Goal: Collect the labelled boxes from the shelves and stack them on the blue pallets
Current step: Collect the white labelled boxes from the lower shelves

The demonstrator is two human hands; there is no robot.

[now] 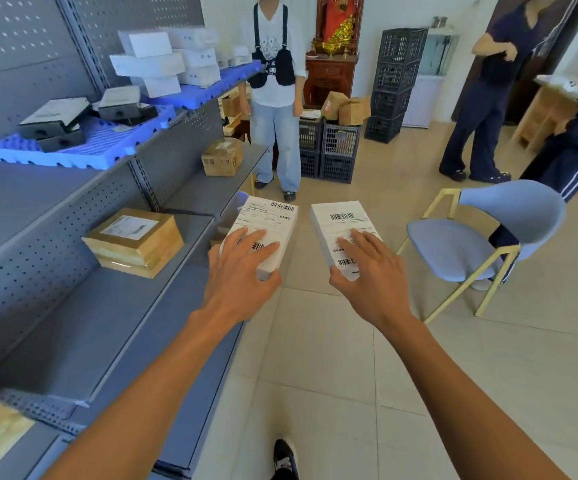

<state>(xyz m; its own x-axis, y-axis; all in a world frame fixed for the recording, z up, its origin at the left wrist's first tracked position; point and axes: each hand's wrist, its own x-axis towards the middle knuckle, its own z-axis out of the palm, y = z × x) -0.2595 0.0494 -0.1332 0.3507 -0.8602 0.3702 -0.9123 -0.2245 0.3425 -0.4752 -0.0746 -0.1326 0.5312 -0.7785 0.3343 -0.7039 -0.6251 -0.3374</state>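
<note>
I hold two white labelled boxes out in front of me above the tiled floor. My left hand (242, 265) grips the near end of the left box (270, 216), fingers over its barcode label, thumb at its edge. My right hand (367, 268) grips the right box (339, 216) the same way. Blue pallets (114, 143) lie on the upper grey shelf at the left; the near one carries dark flat boxes (55, 123), the far one a stack of white boxes (163, 60). A tan labelled parcel (135, 240) rests on the middle shelf.
Grey shelving (73, 323) runs along my left. A small cardboard box (221, 157) sits further along it. A blue chair (481, 244) stands at my right. A person (277, 98) stands ahead by black crates (339, 150); two more people are at the far right.
</note>
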